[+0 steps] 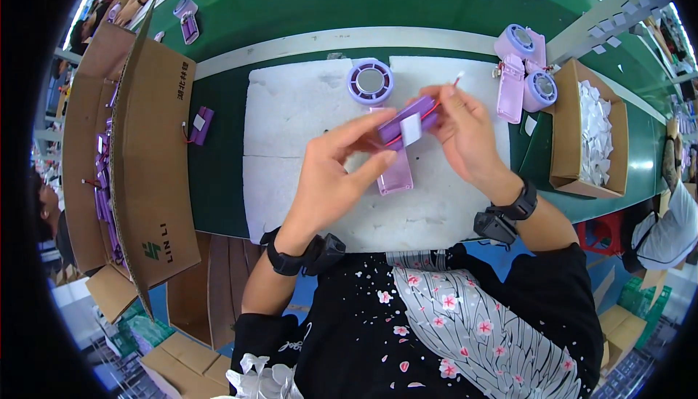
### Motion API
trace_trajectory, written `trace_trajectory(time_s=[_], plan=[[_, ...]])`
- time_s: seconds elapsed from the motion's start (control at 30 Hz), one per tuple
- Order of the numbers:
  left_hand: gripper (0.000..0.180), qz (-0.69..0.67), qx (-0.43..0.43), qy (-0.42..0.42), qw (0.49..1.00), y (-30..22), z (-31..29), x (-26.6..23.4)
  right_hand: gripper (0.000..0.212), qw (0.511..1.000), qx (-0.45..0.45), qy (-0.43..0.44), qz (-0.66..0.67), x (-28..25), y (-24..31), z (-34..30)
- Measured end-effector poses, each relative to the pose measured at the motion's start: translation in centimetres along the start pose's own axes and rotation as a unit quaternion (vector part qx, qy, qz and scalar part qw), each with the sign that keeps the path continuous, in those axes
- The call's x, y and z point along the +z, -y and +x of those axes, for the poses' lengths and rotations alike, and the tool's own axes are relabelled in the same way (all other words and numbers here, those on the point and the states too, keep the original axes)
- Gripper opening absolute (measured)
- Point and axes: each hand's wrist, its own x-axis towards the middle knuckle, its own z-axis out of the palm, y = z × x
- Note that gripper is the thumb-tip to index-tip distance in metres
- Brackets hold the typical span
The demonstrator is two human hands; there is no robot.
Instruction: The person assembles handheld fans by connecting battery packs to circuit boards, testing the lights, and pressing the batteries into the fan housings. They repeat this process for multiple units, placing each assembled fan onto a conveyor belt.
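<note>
Between both hands, over the white foam mat (291, 174), is a purple battery pack (396, 129) with a white sticker and a red wire ending in a small white plug. My left hand (338, 170) is closed on the pack's left end, thumb below and fingers above. Near the pack's other end, my right hand (465, 126) pinches the red wire between thumb and forefinger. Under the pack lies a pink handle housing (396, 177), partly hidden by the pack. Its round lilac fan head (370, 81) rests at the mat's far side.
At left stands a tall cardboard box (163, 159) of purple battery packs; a loose battery pack (201, 126) lies beside it. At right are a small box (614, 144) of white slips and several pink and lilac fans (511, 83). Beyond runs a green belt (327, 6).
</note>
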Motion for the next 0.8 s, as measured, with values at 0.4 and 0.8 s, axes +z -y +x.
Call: trace_trajectory(time_s=[0.4, 0.8], plan=[[0.04, 0.137, -0.15, 0.158, 0.966, -0.3, 5.3, -0.8, 0.014, 0.821, -0.231, 0.086, -0.514, -0.5, 2.0, 0.7], [0.026, -0.012, -0.069, 0.196, 0.978, 2.4, 4.8, -1.6, 0.018, 0.776, -0.229, 0.079, -0.583, 1.0, 1.1, -0.1]])
